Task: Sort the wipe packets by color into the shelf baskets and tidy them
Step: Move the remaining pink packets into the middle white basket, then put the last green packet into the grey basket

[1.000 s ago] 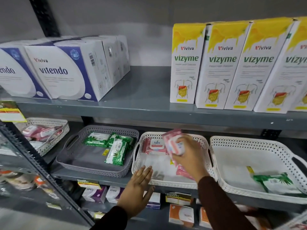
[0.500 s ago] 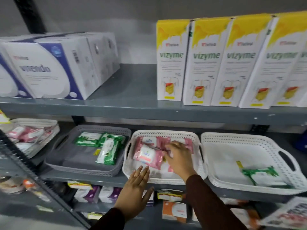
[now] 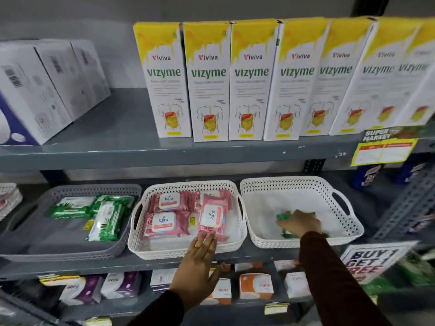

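the sorting is looking well advanced but not finished. the middle white basket (image 3: 188, 249) is holding only pink packets (image 3: 166, 223), at least three with "kara" readable on their white flaps, two lying flat at the left and one turned on end at the right. the grey basket (image 3: 70, 251) to its left is holding green packets (image 3: 109, 218), one lying crosswise at the back and one running front to back, so they are reading as loosely placed rather than squared up. the right white basket (image 3: 303, 241) is holding one stray green packet (image 3: 286, 231), and the right hand (image 3: 300, 223) is reaching down onto it, fingers curling over it; it is blurred, so i cannot tell whether the grip is closing or only touching. the left hand (image 3: 196, 267) is lying open and flat, fingers together, its tips resting at the front rim of the middle basket and touching the near end of the upright pink packet. what is left, as i judge it, is carrying that green packet across to the grey basket and straightening the piles. on the shelf above, the yellow-topped cartons (image 3: 208, 83) are reading "viviva vizyme", a hanging tag (image 3: 384, 147) is reading "super market", and a lower sign (image 3: 372, 262) is reading "buy 1 get 1"
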